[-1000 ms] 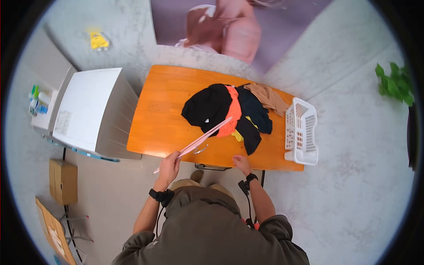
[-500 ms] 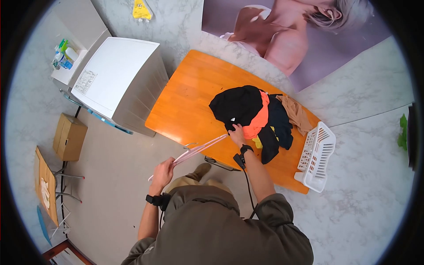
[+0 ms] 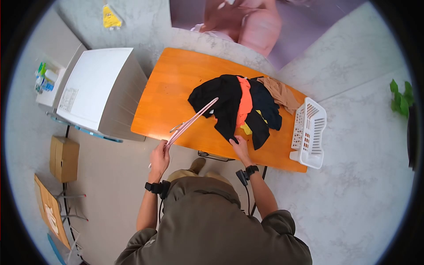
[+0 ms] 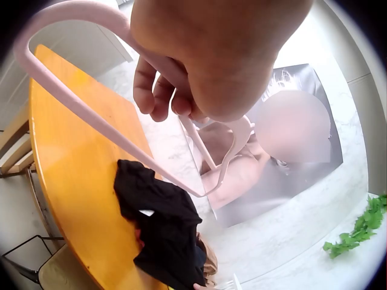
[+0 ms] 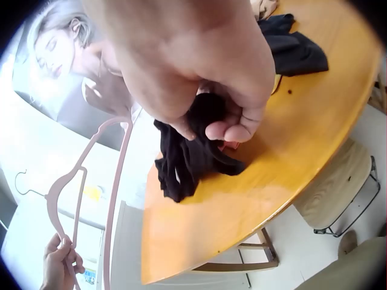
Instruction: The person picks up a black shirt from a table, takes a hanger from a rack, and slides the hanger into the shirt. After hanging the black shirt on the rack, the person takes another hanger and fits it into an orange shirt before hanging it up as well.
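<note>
My left hand (image 3: pixel 160 160) grips a pale pink clothes hanger (image 3: pixel 192 118) by one end, and the hanger slants up over the table's front edge. Its metal hook (image 5: pixel 23 184) shows in the right wrist view. With its fingertips my right hand (image 3: pixel 241 150) pinches a corner of a black garment (image 3: pixel 217 95) near the front edge. This garment lies on a pile, stretched towards that hand. Orange cloth (image 3: pixel 244 99) shows beside it. To the right are dark navy cloth (image 3: pixel 270 110), a bit of yellow cloth (image 3: pixel 246 129) and a tan garment (image 3: pixel 280 93).
The pile lies on an orange wooden table (image 3: pixel 176 66). A white plastic basket (image 3: pixel 319 132) stands at its right end. Left of the table is a white-topped appliance (image 3: pixel 95 75), with a cardboard box (image 3: pixel 66 159) on the floor. A stool (image 5: pixel 332 181) stands by the table's front.
My right hand has reached to the pile, taken hold of the black garment and drawn its corner towards the front edge. The hanger in my left hand swung down, then back up over the table.
</note>
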The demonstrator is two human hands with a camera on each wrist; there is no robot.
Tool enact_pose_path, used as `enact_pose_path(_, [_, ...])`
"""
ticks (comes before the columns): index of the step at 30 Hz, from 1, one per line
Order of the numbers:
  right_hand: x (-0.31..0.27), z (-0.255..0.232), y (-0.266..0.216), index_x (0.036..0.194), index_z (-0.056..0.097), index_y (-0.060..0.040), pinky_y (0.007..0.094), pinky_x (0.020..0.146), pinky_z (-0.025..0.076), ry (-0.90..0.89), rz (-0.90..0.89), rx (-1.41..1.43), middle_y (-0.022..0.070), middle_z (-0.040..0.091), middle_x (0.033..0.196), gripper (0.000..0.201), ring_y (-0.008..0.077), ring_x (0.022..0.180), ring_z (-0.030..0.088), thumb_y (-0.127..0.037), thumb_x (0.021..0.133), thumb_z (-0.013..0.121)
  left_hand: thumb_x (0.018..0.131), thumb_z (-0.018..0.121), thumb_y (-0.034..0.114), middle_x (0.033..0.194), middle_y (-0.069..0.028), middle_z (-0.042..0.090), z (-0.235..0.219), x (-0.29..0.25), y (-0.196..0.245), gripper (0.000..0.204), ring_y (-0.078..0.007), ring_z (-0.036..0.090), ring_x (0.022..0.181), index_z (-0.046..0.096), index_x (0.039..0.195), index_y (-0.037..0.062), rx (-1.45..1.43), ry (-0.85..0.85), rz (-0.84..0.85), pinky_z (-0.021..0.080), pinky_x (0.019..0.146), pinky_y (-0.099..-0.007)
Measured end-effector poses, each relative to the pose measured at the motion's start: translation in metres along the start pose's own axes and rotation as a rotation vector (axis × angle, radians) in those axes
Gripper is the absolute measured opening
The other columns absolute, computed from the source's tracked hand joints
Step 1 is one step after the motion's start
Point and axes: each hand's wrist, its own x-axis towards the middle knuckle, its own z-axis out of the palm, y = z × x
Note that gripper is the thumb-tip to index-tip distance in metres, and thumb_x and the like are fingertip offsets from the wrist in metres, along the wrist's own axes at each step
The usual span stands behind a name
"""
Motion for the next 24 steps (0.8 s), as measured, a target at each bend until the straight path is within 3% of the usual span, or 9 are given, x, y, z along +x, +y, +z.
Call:
enact_pose_path(2, [-0.029,-0.026,-0.012,0.098,0.061,0.0037,0.0243,0.060,0.046,-0.028,0.029,-0.034,0.0075,0.065,0.088,0.024,0.0104,0.069,0.060,-0.015,0.085,0.067,0.093,0.053,0.013,0.067,-0.0200,0.055,0.010,0.012,0.007,0.009,-0.0393,0.055,0.061,0.054,0.094,0.0044,0.006,-0.021,0.033,0.040,0.052,-0.0427])
enact_pose_path(4, [-0.054,-0.050,-0.015,0.098,0.061,0.0032,0.0219,0.054,0.043,-0.227,0.330,0.096,0.0060,0.065,0.082,0.025,0.0084,0.063,0.057,-0.017,0.085,0.067,0.094,0.052,0.013,0.066,-0.0195,0.055,0.023,0.021,0.014,0.010,-0.0378,0.055,0.059,0.054,0.094,0.0031,-0.048,0.029,0.057,0.040,0.052,-0.0409])
enact_pose_path(8, [-0.108,-0.075,0.028,0.098,0.061,0.0028,0.0213,0.052,0.043,-0.110,0.210,0.176,0.0048,0.065,0.078,0.025,0.0076,0.062,0.057,-0.018,0.086,0.067,0.094,0.051,0.012,0.065,-0.0192,0.055,0.037,0.036,0.029,0.010,-0.0359,0.055,0.057,0.054,0.095,0.0020,-0.076,-0.009,0.099,0.040,0.051,-0.0395])
enact_pose_path(11, [-0.138,-0.094,0.070,0.098,0.061,0.0035,0.0249,0.054,0.045,0.108,0.379,0.154,0.0071,0.065,0.077,0.027,0.0104,0.061,0.058,-0.019,0.084,0.069,0.096,0.049,0.012,0.059,-0.0116,0.047,0.044,0.040,0.036,0.012,-0.0203,0.047,0.052,0.052,0.095,0.0005,-0.121,-0.010,0.124,0.038,0.050,-0.0328])
enact_pose_path(13, [-0.144,-0.101,0.078,0.099,0.061,0.0020,0.0313,0.059,0.049,0.197,0.271,-0.231,0.0092,0.065,0.076,0.030,0.0181,0.063,0.061,-0.019,0.080,0.071,0.096,0.049,0.012,0.059,-0.0115,0.047,0.047,0.040,0.036,0.012,-0.0204,0.047,0.052,0.052,0.095,0.0006,-0.113,-0.004,0.131,0.038,0.050,-0.0322])
enact_pose_path(17, [-0.133,-0.087,0.031,0.103,0.061,-0.0020,0.0366,0.073,0.050,0.117,0.287,-0.412,0.0137,0.065,0.090,0.035,0.0284,0.082,0.063,-0.019,0.075,0.073,0.096,0.049,0.012,0.059,-0.0114,0.048,0.044,0.035,0.035,0.012,-0.0204,0.048,0.052,0.052,0.095,0.0008,-0.119,0.000,0.140,0.038,0.050,-0.0326])
enact_pose_path(19, [-0.116,-0.073,0.004,0.107,0.061,-0.0069,0.0373,0.084,0.048,0.212,0.086,-0.582,0.0153,0.060,0.108,0.039,0.0327,0.101,0.058,-0.021,0.073,0.074,0.094,0.051,0.011,0.067,-0.0196,0.055,0.038,0.029,0.033,0.011,-0.0325,0.052,0.055,0.054,0.097,0.0013,-0.130,-0.010,0.100,0.040,0.051,-0.0374])
enact_pose_path(22, [-0.078,-0.047,-0.036,0.111,0.060,-0.0100,0.0404,0.089,0.046,0.200,-0.117,-0.826,0.0150,0.054,0.118,0.039,0.0346,0.112,0.052,-0.020,0.075,0.072,0.094,0.051,0.009,0.067,-0.0194,0.055,0.030,0.017,0.020,0.009,-0.0322,0.052,0.055,0.054,0.097,0.0009,-0.122,0.035,0.072,0.040,0.051,-0.0371])
enact_pose_path(24, [-0.046,-0.031,-0.049,0.109,0.061,-0.0095,0.0406,0.089,0.046,0.099,-0.217,-0.624,0.0149,0.054,0.118,0.036,0.0347,0.109,0.054,-0.019,0.076,0.071,0.093,0.051,0.008,0.067,-0.0194,0.056,0.024,0.008,0.011,0.008,-0.0325,0.053,0.055,0.053,0.097,0.0008,-0.127,0.059,0.043,0.040,0.051,-0.0371])
